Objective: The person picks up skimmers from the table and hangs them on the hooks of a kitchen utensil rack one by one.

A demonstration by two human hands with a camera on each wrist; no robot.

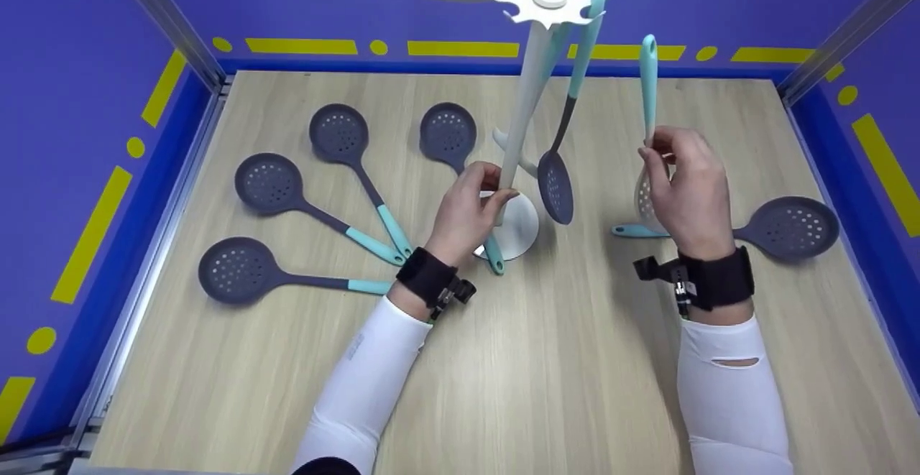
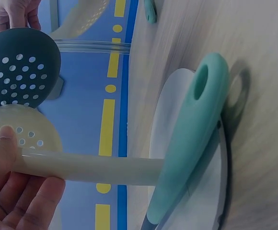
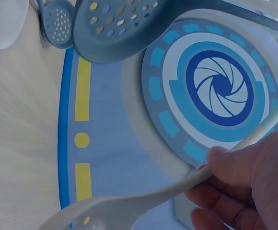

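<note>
My left hand grips the white pole of a utensil stand low down, near its round base. From the pronged top hang a dark grey skimmer with a mint handle and a cream skimmer, mostly behind the pole in the head view. To the right of the stand, my right hand pinches another cream skimmer by its stem, mint handle upward and perforated bowl down, partly hidden by the fingers. One more grey skimmer lies behind my left hand, its mint handle crossing the base.
Three grey skimmers with mint handles lie fanned out on the wooden table at left. Another grey skimmer lies at right, partly covered by my right hand. Blue panels enclose the back and sides.
</note>
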